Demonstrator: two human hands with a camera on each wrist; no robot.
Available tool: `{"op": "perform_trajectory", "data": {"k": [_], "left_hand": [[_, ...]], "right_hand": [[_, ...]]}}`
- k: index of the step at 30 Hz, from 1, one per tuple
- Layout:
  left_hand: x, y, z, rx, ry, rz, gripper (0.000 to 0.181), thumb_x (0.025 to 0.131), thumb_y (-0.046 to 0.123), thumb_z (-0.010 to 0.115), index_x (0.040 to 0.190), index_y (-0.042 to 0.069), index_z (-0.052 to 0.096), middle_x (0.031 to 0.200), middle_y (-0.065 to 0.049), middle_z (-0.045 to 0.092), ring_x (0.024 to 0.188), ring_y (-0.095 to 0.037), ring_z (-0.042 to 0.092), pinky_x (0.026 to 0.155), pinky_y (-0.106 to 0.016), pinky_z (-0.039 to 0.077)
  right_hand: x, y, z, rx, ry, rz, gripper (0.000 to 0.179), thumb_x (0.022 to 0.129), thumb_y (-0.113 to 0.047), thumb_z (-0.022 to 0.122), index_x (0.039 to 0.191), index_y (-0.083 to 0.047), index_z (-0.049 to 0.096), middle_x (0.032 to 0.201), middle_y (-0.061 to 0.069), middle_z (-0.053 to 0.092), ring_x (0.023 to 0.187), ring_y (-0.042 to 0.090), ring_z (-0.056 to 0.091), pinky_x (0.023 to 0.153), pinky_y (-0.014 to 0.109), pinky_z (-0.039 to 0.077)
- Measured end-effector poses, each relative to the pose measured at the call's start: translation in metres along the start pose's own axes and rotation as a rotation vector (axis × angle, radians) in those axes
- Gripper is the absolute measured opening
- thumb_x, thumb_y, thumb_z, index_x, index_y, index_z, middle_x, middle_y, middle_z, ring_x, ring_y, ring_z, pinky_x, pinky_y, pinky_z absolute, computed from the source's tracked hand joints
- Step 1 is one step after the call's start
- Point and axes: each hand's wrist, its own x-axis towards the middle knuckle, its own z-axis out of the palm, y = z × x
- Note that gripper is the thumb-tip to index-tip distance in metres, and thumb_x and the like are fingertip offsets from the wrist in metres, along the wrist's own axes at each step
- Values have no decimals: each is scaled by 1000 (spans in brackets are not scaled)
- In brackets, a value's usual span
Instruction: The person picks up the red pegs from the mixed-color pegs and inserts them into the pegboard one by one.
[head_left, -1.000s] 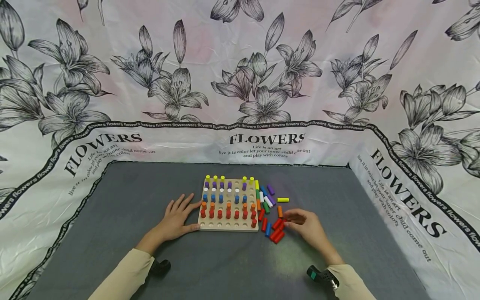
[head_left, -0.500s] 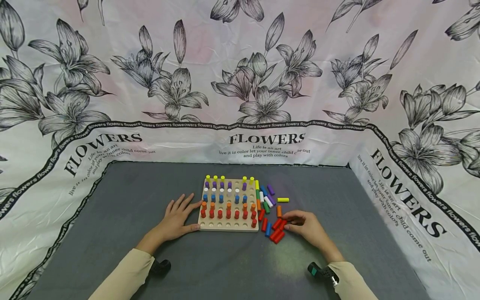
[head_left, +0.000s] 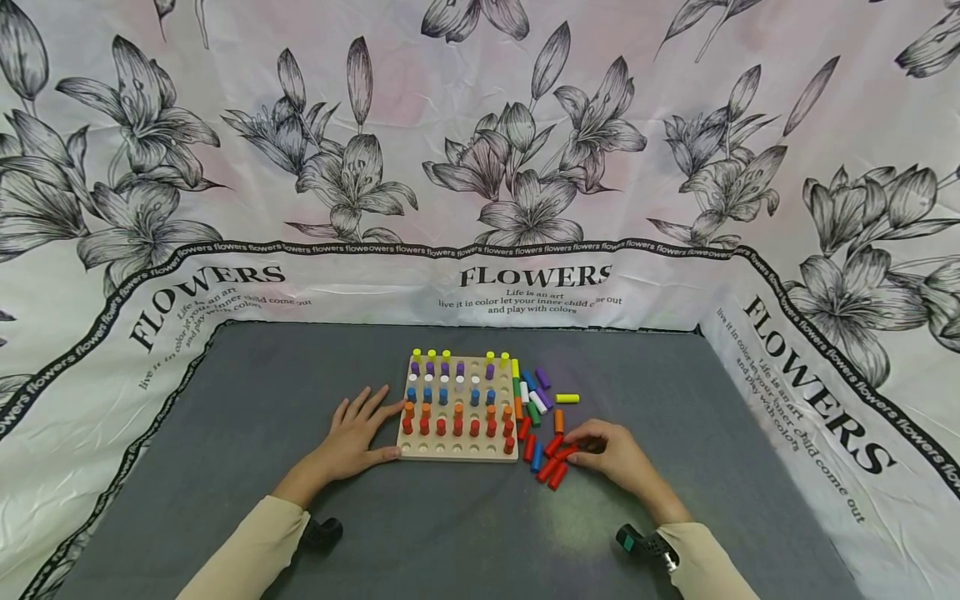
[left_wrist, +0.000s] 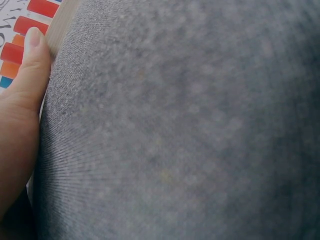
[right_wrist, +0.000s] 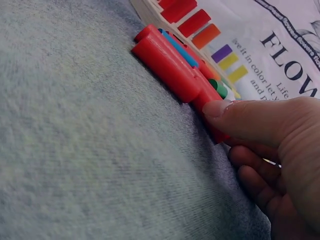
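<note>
A wooden pegboard (head_left: 457, 453) holds rows of coloured pegs: yellow, purple, white, blue, orange and red from back to front. My left hand (head_left: 352, 437) lies with fingers spread, thumb and a fingertip touching the board's left edge; its thumb (left_wrist: 34, 65) shows in the left wrist view. Right of the board, my right hand (head_left: 615, 454) pinches a red peg (right_wrist: 207, 107) between thumb and fingers, at the near pile. Other red pegs (right_wrist: 165, 65) lie against it, with a blue peg (right_wrist: 179, 47) behind them. The fingertips under the held peg are partly hidden.
Loose pegs lie along the board's right side, among them a yellow peg (head_left: 567, 399), an orange peg (head_left: 558, 422) and a green peg (head_left: 533, 414). A flower-printed cloth (head_left: 525, 300) rises behind the grey tabletop (head_left: 465, 533).
My right hand's fingers have closed on a red peg and shifted it slightly, tilting it among its neighbours. The nearby red pegs have spread a little. My left hand has stayed in place.
</note>
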Motion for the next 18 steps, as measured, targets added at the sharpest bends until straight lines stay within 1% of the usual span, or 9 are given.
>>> {"op": "perform_trajectory", "data": {"k": [2,5,8,11,15,18], "left_hand": [[0,0,0,4,-17,-13,78,86,51,70,152,22,41,163,-19,25,150,-49,17,113,-74,11],[0,1,0,8,-19,-13,77,87,50,71,152,22,41,163,-19,25,150,-49,18,113,-74,11],[0,0,0,2,-7,-2,77,86,51,71,152,21,42,163,-20,26,149,-50,18,113,-74,11],[0,-2,2,-6,23,25,78,85,54,69,150,20,43,161,-22,28,147,-53,21,111,-76,12],[-1,-2,2,-9,49,52,79,85,59,67,149,19,44,159,-24,30,145,-55,23,108,-78,13],[-1,0,1,-9,30,32,79,85,57,68,150,20,43,160,-23,28,147,-53,21,110,-76,12]], "right_hand": [[0,0,0,-5,-7,-14,21,80,-24,83,100,-23,76,97,-1,72,81,3,61,71,21,51],[1,0,0,-22,-23,-25,19,80,-25,83,98,-23,76,95,-2,70,78,2,59,69,20,50],[1,0,1,-37,-44,-24,18,80,-24,83,98,-22,77,94,-2,70,77,1,58,68,20,49],[1,-1,3,-53,-65,-21,18,81,-22,83,98,-23,77,96,-3,69,78,0,57,68,20,49],[2,-4,4,-86,-70,-30,19,81,-20,83,98,-24,77,96,-4,69,79,1,56,68,20,49],[2,-5,5,-99,-71,-36,19,80,-17,83,98,-23,77,97,-5,69,79,1,56,68,20,49]]}}
